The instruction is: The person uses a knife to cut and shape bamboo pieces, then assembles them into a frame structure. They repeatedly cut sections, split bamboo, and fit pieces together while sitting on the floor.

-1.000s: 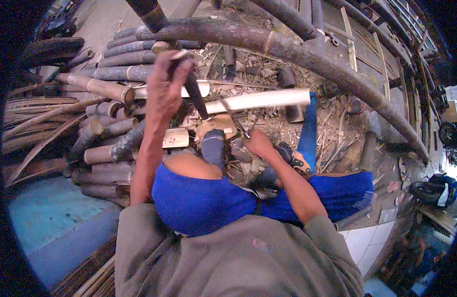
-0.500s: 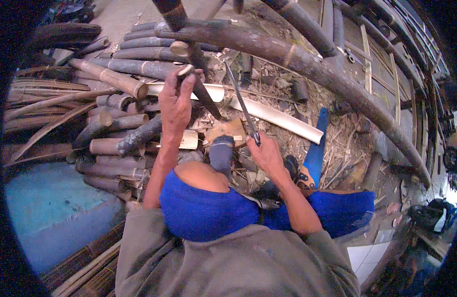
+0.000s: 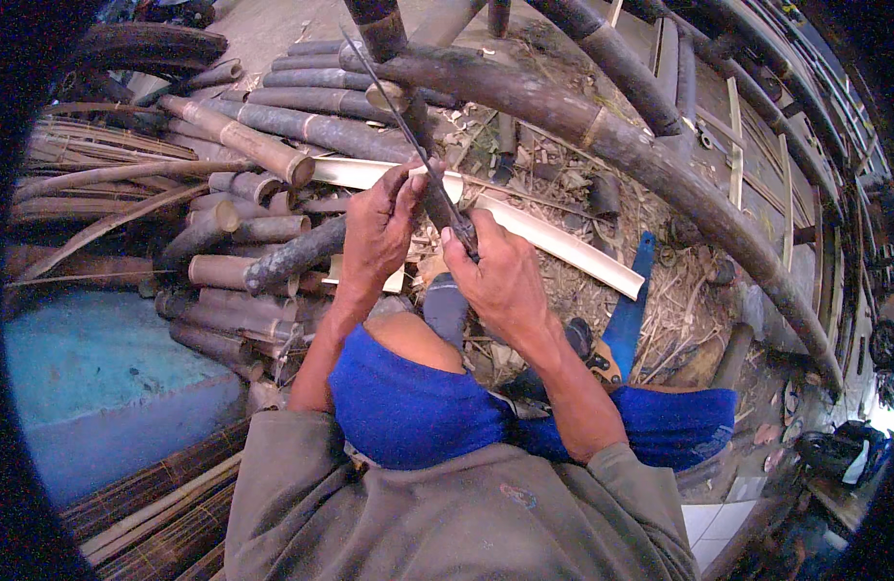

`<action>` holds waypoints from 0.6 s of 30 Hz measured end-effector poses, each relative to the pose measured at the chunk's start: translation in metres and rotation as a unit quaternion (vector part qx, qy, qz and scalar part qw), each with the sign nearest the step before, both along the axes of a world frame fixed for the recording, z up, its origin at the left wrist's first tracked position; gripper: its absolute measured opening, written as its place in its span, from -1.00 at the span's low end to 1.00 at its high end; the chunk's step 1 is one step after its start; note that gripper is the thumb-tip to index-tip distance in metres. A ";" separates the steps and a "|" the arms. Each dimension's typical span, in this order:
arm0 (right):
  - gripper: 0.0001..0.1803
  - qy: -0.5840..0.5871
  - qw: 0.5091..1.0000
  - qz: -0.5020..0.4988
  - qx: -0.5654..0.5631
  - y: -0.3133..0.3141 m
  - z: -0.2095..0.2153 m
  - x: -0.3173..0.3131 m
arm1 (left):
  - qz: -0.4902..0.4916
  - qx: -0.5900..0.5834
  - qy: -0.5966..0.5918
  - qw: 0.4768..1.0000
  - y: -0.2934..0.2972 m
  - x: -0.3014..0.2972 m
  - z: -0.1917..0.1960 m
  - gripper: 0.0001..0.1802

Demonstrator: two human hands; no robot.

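Between the fingers and thumb of my left hand (image 3: pixel 377 228) is a dark bamboo piece, mostly hidden now behind the fingers and the blade. My right hand (image 3: pixel 503 276) is closed round the handle of a long, narrow knife (image 3: pixel 393 105). Its blade slants up and to the left, crossing in front of my left fingertips. Whether the edge touches the bamboo piece, I cannot tell. Below the hands are my knees in blue cloth. A pale split bamboo length (image 3: pixel 563 247) lies on the ground beyond my right hand.
Cut bamboo poles (image 3: pixel 311 126) are piled at the left and far left, near a blue slab (image 3: pixel 118 368). A thick bamboo beam (image 3: pixel 650 160) crosses from the top to the right. A blue-bladed handsaw (image 3: pixel 629 320) rests among shavings beside my right leg.
My right hand has risen and come left toward my left hand. The knife blade has swung up across the left fingertips. My left hand sits slightly lower and farther right in the view.
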State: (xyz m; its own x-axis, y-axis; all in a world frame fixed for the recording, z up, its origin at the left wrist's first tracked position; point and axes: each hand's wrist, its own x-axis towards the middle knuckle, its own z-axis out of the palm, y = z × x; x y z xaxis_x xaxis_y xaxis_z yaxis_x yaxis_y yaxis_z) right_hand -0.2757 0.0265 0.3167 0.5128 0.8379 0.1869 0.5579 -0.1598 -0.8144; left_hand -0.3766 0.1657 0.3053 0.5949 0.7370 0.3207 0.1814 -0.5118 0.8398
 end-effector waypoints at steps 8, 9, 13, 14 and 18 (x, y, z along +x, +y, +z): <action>-0.73 -0.098 0.995 -0.013 0.002 0.004 -0.006 -0.008 | -0.011 -0.039 -0.037 0.999 0.006 -0.007 -0.011 -0.71; -0.73 -0.102 0.995 -0.014 0.001 0.004 -0.006 -0.007 | -0.016 -0.034 -0.057 0.998 0.006 -0.004 -0.012 -0.73; -0.72 -0.065 0.997 -0.013 -0.044 0.003 -0.006 -0.006 | 0.000 -0.004 -0.012 1.000 0.002 -0.001 -0.002 -0.73; -0.71 -0.044 0.997 -0.009 -0.056 0.002 -0.003 -0.005 | -0.001 0.001 0.002 1.000 0.005 -0.002 -0.001 -0.73; -0.69 0.015 0.997 0.002 -0.081 0.001 0.013 0.001 | 0.049 0.207 -0.116 0.970 0.035 0.000 0.028 -0.73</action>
